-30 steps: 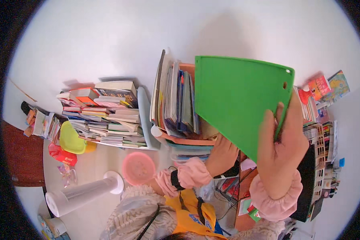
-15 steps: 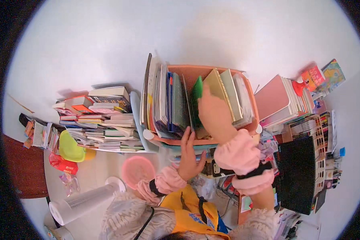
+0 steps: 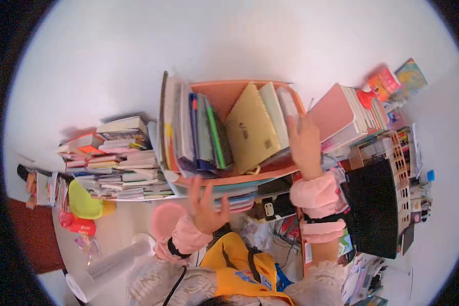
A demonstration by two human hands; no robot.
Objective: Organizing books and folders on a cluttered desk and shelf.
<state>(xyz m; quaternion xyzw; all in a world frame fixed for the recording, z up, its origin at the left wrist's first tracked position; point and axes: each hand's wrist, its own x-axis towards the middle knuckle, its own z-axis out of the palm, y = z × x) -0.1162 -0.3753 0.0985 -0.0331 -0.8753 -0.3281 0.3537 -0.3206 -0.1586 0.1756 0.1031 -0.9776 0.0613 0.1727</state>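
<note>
Well to the left of the orange bin (image 3: 220,94), stacked books (image 3: 129,171) sit beyond a yellow-green tub (image 3: 84,200) and a red packet (image 3: 81,225). Below the bin's left front corner lie a white tower fan (image 3: 112,265) and a round pink basin (image 3: 163,217). The left hand (image 3: 207,208) is just before the bin's front rim, its fingers spread and holding nothing; whether a fingertip grazes the rim is unclear. Within the bin's left half stands a tight row of books and folders (image 3: 179,125), and at the row's right end a green board (image 3: 213,131) stands on edge, apart from both hands. Next comes a gap, then a tilted gold notebook (image 3: 251,130) and a pale notebook (image 3: 274,113). With that gap open, the gold notebook's foot could slide left and let it slump flat, or the row could fan rightward, should either side lose its support. The right hand (image 3: 306,144) is over the bin's right end, fingers against whitish folders (image 3: 287,103); blur keeps me from telling whether it grips them. A tug there could drag the pale notebook along, and the right sleeve (image 3: 315,191) might snag the rim. Right of the bin, pink-covered books (image 3: 336,116) lean close by, so a sideways knock could tip them.
</note>
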